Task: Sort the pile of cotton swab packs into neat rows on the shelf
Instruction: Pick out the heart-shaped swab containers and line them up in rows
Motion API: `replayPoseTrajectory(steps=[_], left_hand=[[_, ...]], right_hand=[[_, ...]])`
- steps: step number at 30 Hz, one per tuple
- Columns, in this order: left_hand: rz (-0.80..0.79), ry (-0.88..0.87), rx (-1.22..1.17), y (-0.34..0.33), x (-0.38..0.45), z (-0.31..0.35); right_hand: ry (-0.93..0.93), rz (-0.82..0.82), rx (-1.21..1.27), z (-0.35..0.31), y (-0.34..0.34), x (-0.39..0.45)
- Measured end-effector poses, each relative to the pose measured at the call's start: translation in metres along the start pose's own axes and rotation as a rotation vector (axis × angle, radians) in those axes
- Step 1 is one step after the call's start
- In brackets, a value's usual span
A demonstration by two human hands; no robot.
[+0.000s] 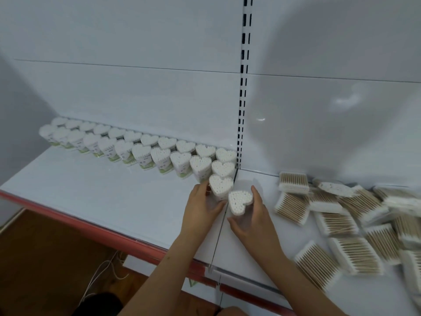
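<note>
On the white shelf (114, 197), two rows of heart packs (141, 149) stand along the back wall. The left hand (202, 208) grips a heart pack (220, 185) starting a third row; the right hand (252, 215) holds another (240, 201) just beside it. Flat packs (341, 224) lie heaped at right.

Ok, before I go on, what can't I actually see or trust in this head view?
- Labels on the heart-shaped packs: too small and blurred to read.
- Flat packs at right: motion-blurred and cut off by the frame edge, so no count.
- Left hand: its fingers wrap behind one heart pack; the contact is hidden.
- Right hand covers the base of another heart pack.
</note>
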State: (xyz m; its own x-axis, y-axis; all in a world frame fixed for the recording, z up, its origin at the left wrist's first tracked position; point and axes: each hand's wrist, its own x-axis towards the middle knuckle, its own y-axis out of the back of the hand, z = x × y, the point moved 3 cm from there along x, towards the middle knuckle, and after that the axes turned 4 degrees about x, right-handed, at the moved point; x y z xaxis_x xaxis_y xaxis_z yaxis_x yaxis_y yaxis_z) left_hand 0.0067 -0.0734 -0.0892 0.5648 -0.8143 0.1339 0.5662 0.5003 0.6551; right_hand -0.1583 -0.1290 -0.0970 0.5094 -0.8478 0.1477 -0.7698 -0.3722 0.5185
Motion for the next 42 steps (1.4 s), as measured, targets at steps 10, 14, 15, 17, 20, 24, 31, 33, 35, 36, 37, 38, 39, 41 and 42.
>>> replayPoseTrajectory(steps=[10,14,15,17,20,24,31,33,35,36,37,38,39,41,42], left_hand=[[-0.026,0.01,-0.339,0.036,-0.057,0.019],[-0.312,-0.052,-0.506,0.047,-0.072,0.038],[-0.304,-0.044,-0.513,0.051,-0.073,0.038],[-0.231,0.009,-0.529,0.058,-0.073,0.032],[-0.058,0.098,-0.492,0.065,-0.068,0.015],[0.132,0.204,-0.391,0.064,-0.045,-0.005],[0.216,0.162,-0.048,0.038,-0.001,-0.018],[0.237,0.192,-0.065,0.033,0.006,-0.02],[0.262,0.2,-0.061,0.03,0.011,-0.021],[0.266,0.204,-0.038,0.028,0.012,-0.021],[0.267,0.206,-0.022,0.026,0.013,-0.02],[0.266,0.211,-0.012,0.025,0.012,-0.021],[0.272,0.21,-0.009,0.026,0.009,-0.02],[0.284,0.229,-0.034,0.03,-0.004,-0.013],[0.3,0.244,-0.05,0.034,-0.015,-0.008]], right_hand=[[0.168,0.053,0.195,-0.034,0.022,-0.016],[0.317,-0.236,0.205,-0.059,0.008,-0.022],[0.35,-0.27,0.177,-0.06,0.004,-0.022],[0.42,-0.272,0.078,-0.058,-0.001,-0.022],[0.456,-0.197,-0.022,-0.048,0.0,-0.023],[0.279,0.006,-0.072,-0.026,0.002,-0.019],[0.068,0.125,-0.149,-0.003,-0.005,-0.008],[0.059,0.115,-0.171,-0.002,-0.006,-0.008],[0.066,0.108,-0.181,-0.003,-0.006,-0.009],[0.072,0.107,-0.176,-0.004,-0.006,-0.009],[0.078,0.107,-0.166,-0.005,-0.006,-0.01],[0.08,0.11,-0.153,-0.006,-0.005,-0.01],[0.081,0.116,-0.138,-0.007,-0.005,-0.011],[0.084,0.129,-0.1,-0.013,0.001,-0.014],[0.09,0.142,-0.082,-0.018,0.006,-0.017]])
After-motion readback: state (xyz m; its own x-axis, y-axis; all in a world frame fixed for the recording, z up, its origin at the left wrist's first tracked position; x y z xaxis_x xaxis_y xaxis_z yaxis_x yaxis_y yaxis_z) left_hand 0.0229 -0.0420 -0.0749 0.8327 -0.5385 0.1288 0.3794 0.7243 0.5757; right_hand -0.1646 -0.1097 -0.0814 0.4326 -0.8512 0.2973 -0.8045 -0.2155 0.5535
